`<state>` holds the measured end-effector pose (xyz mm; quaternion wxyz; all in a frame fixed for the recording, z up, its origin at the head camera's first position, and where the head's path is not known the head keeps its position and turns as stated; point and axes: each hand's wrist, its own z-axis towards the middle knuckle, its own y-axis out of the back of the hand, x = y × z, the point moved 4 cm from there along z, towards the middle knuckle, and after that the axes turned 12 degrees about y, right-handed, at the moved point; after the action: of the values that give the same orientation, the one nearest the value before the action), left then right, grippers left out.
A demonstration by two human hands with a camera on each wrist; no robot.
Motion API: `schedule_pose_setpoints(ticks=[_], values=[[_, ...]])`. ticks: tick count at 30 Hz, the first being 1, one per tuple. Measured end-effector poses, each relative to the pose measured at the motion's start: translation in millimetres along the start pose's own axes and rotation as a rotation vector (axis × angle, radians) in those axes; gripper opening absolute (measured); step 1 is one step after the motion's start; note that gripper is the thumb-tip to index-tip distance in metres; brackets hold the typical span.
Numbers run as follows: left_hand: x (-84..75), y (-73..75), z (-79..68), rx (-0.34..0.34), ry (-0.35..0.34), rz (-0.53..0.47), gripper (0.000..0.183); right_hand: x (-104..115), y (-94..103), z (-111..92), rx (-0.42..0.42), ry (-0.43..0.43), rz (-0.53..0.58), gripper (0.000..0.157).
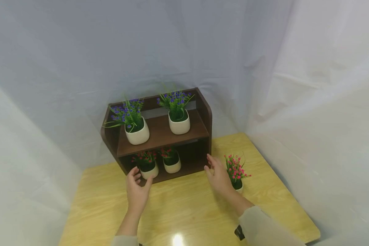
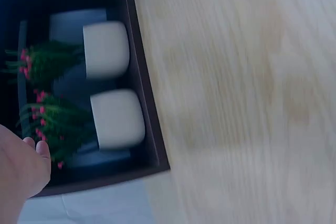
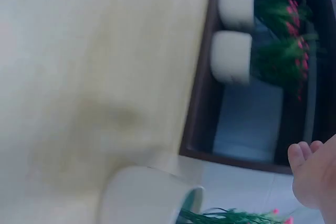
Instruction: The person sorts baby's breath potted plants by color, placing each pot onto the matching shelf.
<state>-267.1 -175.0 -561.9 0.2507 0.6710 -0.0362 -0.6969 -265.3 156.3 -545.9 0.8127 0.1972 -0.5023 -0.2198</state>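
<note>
A dark brown two-tier shelf [image 1: 163,136] stands on the table. My left hand [image 1: 136,191] is at its lower left front, thumb and fingers apart, close to a white pot with red flowers [image 1: 149,172]. Whether it touches that pot is unclear. A second red-flowered pot [image 1: 173,166] sits beside it on the lower tier. My right hand [image 1: 218,177] is by the shelf's right end, fingers loosely bent, holding nothing. Just right of it, partly hidden, stands a pot with pink flowers [image 1: 236,172]; the right wrist view shows its white pot [image 3: 144,198] up close.
Two white pots with purple flowers, one left [image 1: 137,134] and one right [image 1: 179,124], occupy the upper tier. A small black object [image 1: 239,233] lies by the right sleeve. Pale curtains [image 1: 178,44] hang behind and beside the wooden table [image 1: 184,208].
</note>
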Motion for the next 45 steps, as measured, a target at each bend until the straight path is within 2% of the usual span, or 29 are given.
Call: schedule_pose_setpoints(ticks=[5, 8, 11, 17, 22, 26, 30, 35, 38, 42, 45], values=[[5.4, 16.9, 14.7, 0.005, 0.018, 0.025, 0.078, -1.8, -11.4, -38.7, 0.068, -0.01, 0.023, 0.053], [8.1, 25.1, 23.8, 0.01, 0.071, 0.086, 0.087, -12.4, -16.6, -62.5, 0.098, -0.014, -0.013, 0.048], [6.6, 34.3, 33.1, 0.011, 0.127, 0.155, 0.098, -27.6, -20.1, -86.9, 0.13, -0.056, -0.049, 0.042], [-8.7, 52.0, 56.5, -0.047, 0.167, 0.193, 0.1, -59.5, -17.3, -137.3, 0.171, -0.212, -0.049, 0.029], [-25.3, 62.7, 79.1, -0.08, 0.134, 0.169, 0.097, -80.6, -6.6, -163.6, 0.152, -0.274, -0.076, 0.026], [-39.5, 70.2, 96.7, -0.1, 0.096, 0.152, 0.095, -92.6, 8.5, -172.7, 0.119, -0.324, -0.092, 0.031], [-47.7, 75.1, 111.8, -0.131, 0.102, 0.156, 0.09, -100.2, 24.3, -177.7, 0.102, -0.38, -0.105, 0.046], [-45.2, 76.7, 127.1, -0.166, 0.098, 0.146, 0.076, -106.3, 36.9, -175.6, 0.059, -0.447, -0.12, 0.064], [-42.5, 75.8, 133.6, -0.184, 0.095, 0.11, 0.071, -111.2, 40.3, -170.8, 0.03, -0.456, -0.101, 0.075], [-40.5, 73.6, 138.9, -0.198, 0.102, 0.059, 0.072, -117.9, 39.7, -162.4, 0.047, -0.455, -0.06, 0.094], [-40.2, 71.3, 140.2, -0.204, 0.132, 0.031, 0.069, -121.7, 37.8, -155.8, 0.072, -0.448, -0.043, 0.106]])
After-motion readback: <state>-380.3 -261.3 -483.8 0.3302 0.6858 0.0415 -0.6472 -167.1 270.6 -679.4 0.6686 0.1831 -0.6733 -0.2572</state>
